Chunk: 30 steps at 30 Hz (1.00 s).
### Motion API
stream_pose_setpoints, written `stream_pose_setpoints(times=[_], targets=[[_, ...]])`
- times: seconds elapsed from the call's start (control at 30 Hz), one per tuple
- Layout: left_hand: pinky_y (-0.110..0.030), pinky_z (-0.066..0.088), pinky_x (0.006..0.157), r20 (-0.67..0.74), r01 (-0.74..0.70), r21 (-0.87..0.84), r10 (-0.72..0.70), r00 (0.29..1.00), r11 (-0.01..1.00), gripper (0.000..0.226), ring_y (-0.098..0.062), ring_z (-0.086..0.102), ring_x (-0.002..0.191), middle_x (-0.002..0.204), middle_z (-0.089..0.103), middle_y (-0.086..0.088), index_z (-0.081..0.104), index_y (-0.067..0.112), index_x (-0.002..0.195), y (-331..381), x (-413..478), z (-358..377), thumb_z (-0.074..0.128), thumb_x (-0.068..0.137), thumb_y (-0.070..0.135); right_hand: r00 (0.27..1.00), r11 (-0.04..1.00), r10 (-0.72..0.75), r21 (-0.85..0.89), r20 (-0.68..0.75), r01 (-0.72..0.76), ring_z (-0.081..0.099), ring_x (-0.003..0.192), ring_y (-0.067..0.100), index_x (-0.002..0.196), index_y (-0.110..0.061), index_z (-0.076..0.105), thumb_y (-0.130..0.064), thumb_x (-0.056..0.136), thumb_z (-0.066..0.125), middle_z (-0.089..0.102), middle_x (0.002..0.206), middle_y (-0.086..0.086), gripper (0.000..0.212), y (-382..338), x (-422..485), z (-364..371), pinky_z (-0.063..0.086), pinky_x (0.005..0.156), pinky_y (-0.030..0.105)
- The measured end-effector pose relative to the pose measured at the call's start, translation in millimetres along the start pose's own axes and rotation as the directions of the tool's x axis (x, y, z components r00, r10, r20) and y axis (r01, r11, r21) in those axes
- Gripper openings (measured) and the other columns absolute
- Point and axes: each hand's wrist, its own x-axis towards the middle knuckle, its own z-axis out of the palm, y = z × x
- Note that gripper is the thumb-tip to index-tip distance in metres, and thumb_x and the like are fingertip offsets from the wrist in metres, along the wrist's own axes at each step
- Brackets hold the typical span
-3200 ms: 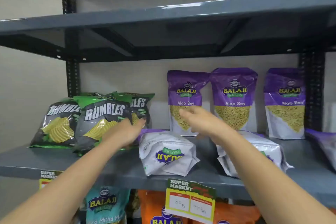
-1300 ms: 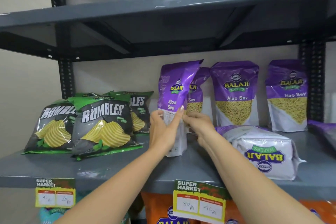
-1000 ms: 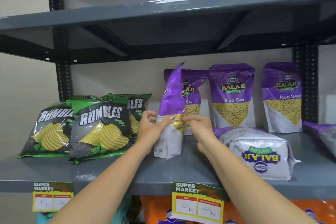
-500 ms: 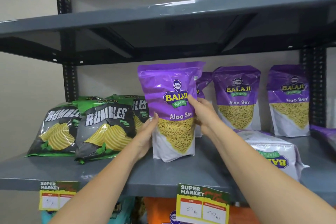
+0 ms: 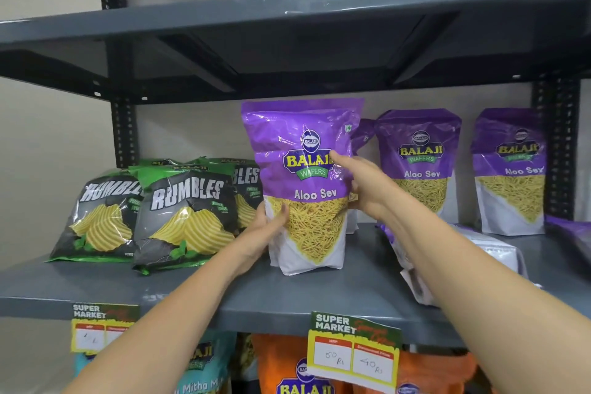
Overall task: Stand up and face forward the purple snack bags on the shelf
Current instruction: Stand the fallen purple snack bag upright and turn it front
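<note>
Two bare forearms, no sleeves, watch or rings; left hand, right hand.

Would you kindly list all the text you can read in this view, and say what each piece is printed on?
"BALAJI WAFERS Aloo Sev": the upright purple bag between the left hand and right hand, and the purple bags behind.
"RUMBLES": the green and black chip bags.
"SUPER MARKET": the price tag on the shelf edge; handwritten "40 Rs".
"Mitha": the teal bag below.
Small print on the bags: unreadable.
</note>
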Motion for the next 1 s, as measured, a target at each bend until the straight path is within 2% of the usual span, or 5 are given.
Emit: stream_pose_setpoints(times=[0.1, 0.3, 0.57, 0.87, 1.0], targets=[[-0.038, 0.033, 0.115, 0.050, 0.034, 0.179, -0.044, 0.998, 0.983, 0.126, -0.014, 0.048, 0.130, 0.141, 0.050, 0.006, 0.021, 0.027, 0.142, -6, -6, -7, 0.086, 0.039, 0.063, 0.994, 0.995, 0.064, -0.087, 0.088, -0.056, 0.070, 0.057, 0.007, 0.112, -0.020, 0.068, -0.037, 0.083, 0.069, 0.074, 0.089, 0.000, 0.033, 2, -7, 4, 0.048, 0.047, 0.017], [-0.018, 0.051, 0.090, 0.118, 0.012, 0.188, -0.035, 0.992, 0.982, 0.086, 0.003, 0.068, 0.099, 0.100, 0.074, 0.022, 0.055, 0.034, 0.109, 3, -23, -9, 0.091, 0.033, 0.049, 0.999, 0.982, 0.034, -0.184, 0.020, -0.030, 0.069, 0.094, 0.018, 0.112, -0.021, 0.070, -0.052, 0.074, 0.073, 0.077, 0.102, -0.001, 0.049, 4, -17, 13, 0.052, 0.083, 0.033], [-0.009, 0.050, 0.081, 0.135, -0.018, 0.214, -0.011, 0.991, 0.977, 0.082, 0.009, 0.066, 0.098, 0.101, 0.072, 0.030, 0.051, 0.041, 0.109, 16, -59, -9, 0.087, 0.036, 0.054, 0.997, 0.978, -0.031, -0.202, 0.068, 0.044, 0.072, 0.076, 0.005, 0.116, -0.022, 0.068, -0.053, 0.078, 0.068, 0.078, 0.100, -0.006, 0.050, 1, -52, 15, 0.050, 0.054, 0.020], [-0.022, 0.037, 0.109, 0.083, 0.052, 0.334, -0.085, 0.993, 0.941, 0.136, 0.000, 0.046, 0.130, 0.145, 0.041, 0.021, 0.016, 0.039, 0.145, 30, -78, -7, 0.079, 0.030, 0.074, 0.995, 0.971, -0.060, -0.225, 0.074, 0.076, 0.068, 0.096, 0.005, 0.127, -0.026, 0.059, -0.063, 0.080, 0.058, 0.072, 0.114, -0.010, 0.060, -5, -70, 18, 0.054, 0.072, 0.022], [-0.030, 0.021, 0.115, -0.392, -0.025, 0.546, 0.282, 0.875, 0.837, 0.139, -0.003, 0.027, 0.133, 0.155, 0.022, 0.010, 0.012, 0.022, 0.151, 62, -101, 2, 0.053, 0.039, 0.093, 0.992, 0.941, -0.096, -0.333, -0.085, 0.062, 0.058, 0.115, 0.020, 0.128, -0.027, 0.055, -0.068, 0.080, 0.051, 0.061, 0.122, 0.000, 0.063, -28, -74, -32, 0.050, 0.095, 0.045]])
